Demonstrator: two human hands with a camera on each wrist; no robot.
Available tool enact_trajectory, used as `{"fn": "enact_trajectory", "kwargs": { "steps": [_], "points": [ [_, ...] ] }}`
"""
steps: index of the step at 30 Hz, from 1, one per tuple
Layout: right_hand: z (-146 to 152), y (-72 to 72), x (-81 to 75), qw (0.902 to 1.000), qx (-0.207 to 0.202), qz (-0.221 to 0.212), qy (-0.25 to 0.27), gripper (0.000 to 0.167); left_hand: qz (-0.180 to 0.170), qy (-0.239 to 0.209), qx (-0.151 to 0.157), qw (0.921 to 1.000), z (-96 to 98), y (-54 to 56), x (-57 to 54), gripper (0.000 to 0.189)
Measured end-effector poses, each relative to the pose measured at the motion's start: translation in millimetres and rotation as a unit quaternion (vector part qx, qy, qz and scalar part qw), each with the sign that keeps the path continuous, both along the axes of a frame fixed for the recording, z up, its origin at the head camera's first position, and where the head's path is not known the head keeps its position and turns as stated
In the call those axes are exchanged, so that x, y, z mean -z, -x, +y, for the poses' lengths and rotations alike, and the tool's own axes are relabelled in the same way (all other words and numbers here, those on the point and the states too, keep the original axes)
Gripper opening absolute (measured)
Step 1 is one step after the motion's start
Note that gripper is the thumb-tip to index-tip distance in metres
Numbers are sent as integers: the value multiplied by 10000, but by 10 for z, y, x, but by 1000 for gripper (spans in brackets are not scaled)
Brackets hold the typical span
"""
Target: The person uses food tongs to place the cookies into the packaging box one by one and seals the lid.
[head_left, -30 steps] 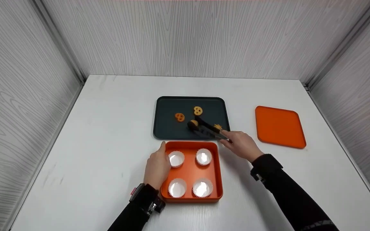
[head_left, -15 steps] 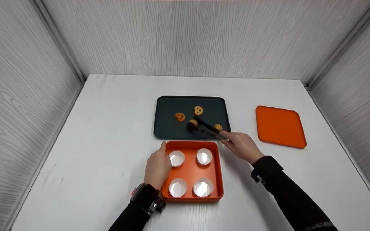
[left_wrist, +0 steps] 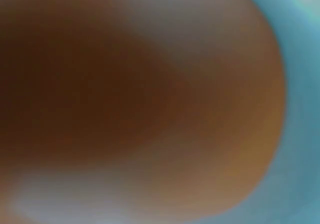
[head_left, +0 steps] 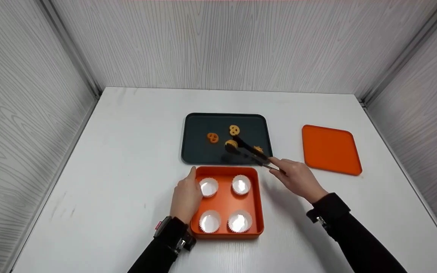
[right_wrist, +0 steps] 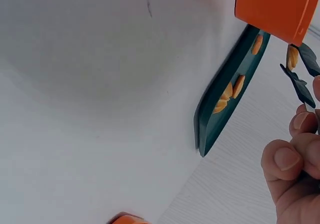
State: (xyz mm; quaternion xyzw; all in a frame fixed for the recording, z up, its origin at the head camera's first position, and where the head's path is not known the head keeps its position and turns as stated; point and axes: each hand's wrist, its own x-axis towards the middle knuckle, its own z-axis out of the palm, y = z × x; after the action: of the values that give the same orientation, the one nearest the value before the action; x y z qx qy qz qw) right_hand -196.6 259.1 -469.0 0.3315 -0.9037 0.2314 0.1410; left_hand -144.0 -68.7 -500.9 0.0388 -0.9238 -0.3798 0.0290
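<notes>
My right hand [head_left: 296,178] grips tongs [head_left: 247,147] with dark tips. A round yellow cookie [right_wrist: 292,57] sits between the tong tips in the right wrist view; in the head view it overlaps the dark green tray [head_left: 199,153]. On that tray lie a yellow pretzel-shaped cookie [head_left: 234,130], a browner pretzel-shaped cookie [head_left: 212,138] and a star-shaped cookie [head_left: 258,149], partly behind the tongs. My left hand [head_left: 185,199] holds the left wall of an orange box [head_left: 224,204], which contains several white paper baking cups [head_left: 209,221]. Blurred shapes fill the left wrist view.
A flat orange tray or lid [head_left: 332,149] lies on the white table [head_left: 108,170] to the right. Pale wood-grain panels [head_left: 211,45] stand at the back and both sides. The box sits just in front of the green tray.
The right hand has drawn back slightly to the right, and the tongs with the round cookie have shifted right with it. The left hand and the box keep their place.
</notes>
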Motion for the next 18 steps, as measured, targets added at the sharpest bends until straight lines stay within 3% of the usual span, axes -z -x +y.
{"fn": "enact_trajectory", "kwargs": {
  "steps": [6, 18],
  "points": [
    [93, -176, -101, 9996, -109, 263, 2, 45, -55, 81, 1, 10000, 12, -3, 2, 47],
    [296, -597, -494, 9978, -257, 335, -510, 42, -12, 39, -29, 10000, 9, -11, 4, 47]
  ]
}}
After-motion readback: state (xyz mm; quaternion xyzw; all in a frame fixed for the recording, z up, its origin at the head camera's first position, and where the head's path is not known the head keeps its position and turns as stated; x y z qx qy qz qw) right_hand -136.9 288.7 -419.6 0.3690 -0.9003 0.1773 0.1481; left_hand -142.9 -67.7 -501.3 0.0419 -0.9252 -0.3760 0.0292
